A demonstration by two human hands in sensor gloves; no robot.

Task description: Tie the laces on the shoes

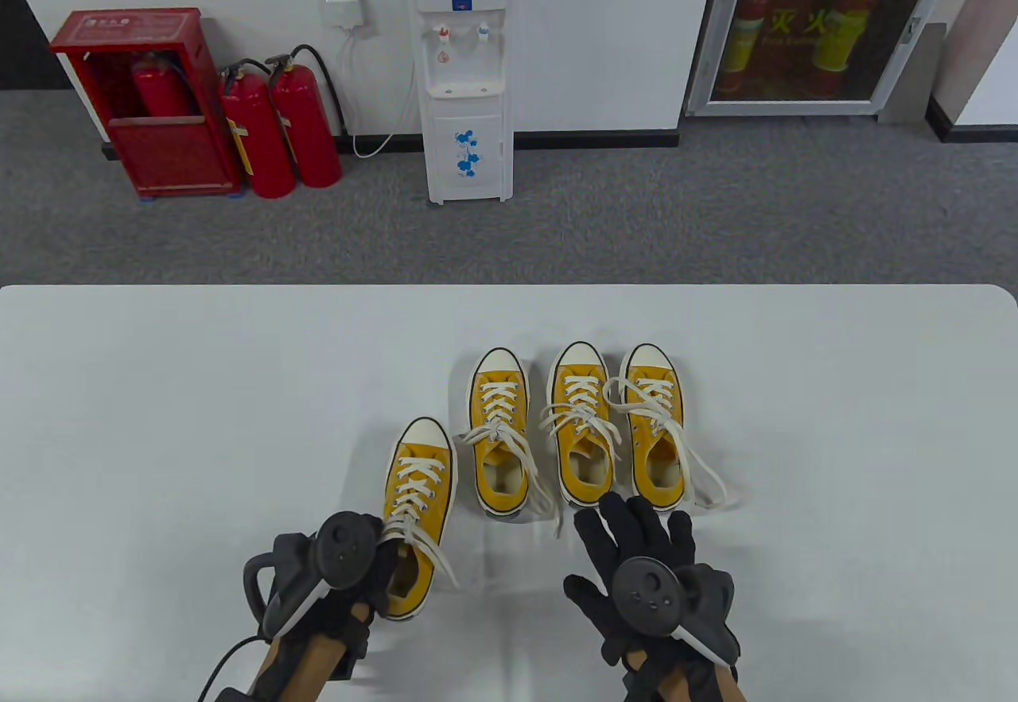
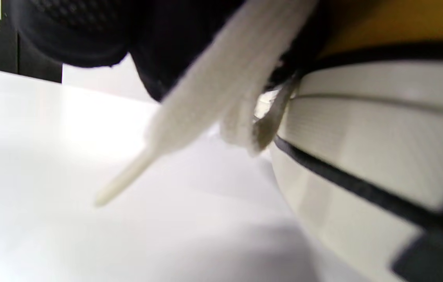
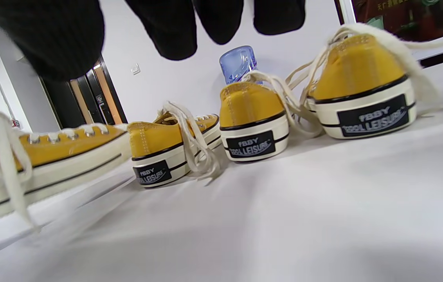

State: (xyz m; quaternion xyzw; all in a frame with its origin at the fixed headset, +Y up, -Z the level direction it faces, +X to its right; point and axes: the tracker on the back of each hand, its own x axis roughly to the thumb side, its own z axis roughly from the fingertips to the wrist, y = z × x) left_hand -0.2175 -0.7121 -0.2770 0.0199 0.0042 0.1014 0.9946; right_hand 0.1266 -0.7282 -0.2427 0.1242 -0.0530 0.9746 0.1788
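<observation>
White table (image 1: 199, 416) carries four yellow shoes; left hand (image 1: 334, 575) grips the nearest shoe (image 1: 417, 487), right hand (image 1: 648, 575) hovers spread, holding nothing.

Yellow canvas shoes (image 1: 418, 495), woven cotton laces (image 2: 213, 86), smooth matt white table (image 1: 159, 416).

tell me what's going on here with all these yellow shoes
A person in sensor gloves is set to tie laces. Four yellow sneakers sit on the white table, all with laces loose. The left hand is at the heel of the nearest sneaker. The right hand hovers open, holding nothing.
</observation>
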